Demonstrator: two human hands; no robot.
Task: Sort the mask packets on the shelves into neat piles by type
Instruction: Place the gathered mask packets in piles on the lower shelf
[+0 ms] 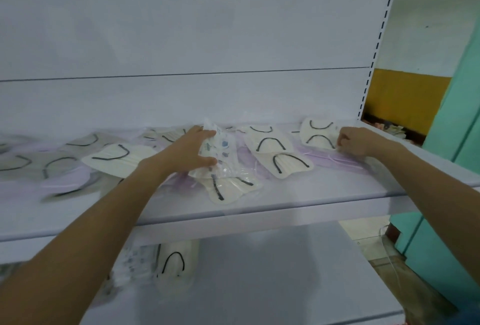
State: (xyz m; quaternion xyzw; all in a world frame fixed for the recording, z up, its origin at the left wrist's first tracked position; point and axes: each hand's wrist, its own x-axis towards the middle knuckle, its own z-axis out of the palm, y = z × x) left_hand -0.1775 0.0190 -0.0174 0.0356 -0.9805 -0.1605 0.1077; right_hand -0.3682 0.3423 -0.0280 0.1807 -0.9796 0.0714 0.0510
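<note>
On the upper shelf (285, 202), among mixed packets (283, 161), our left hand (189, 153) grips a printed packet (220, 146) and our right hand (359, 141), well apart, pinches the edge of a white packet (318, 133); we judge picking underway, each next needing its own pile.

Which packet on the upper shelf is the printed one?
The printed packet gripped by the left hand, mid-shelf: it alone carries small blue-grey motifs; the rest are cream packets with black loops or lilac packets.

Shelf (311, 194): smooth, faintly glossy white painted metal. Mask packets (270, 143): clear, shiny, crinkled plastic film over matt, cloth-like cream and lilac fabric.
</note>
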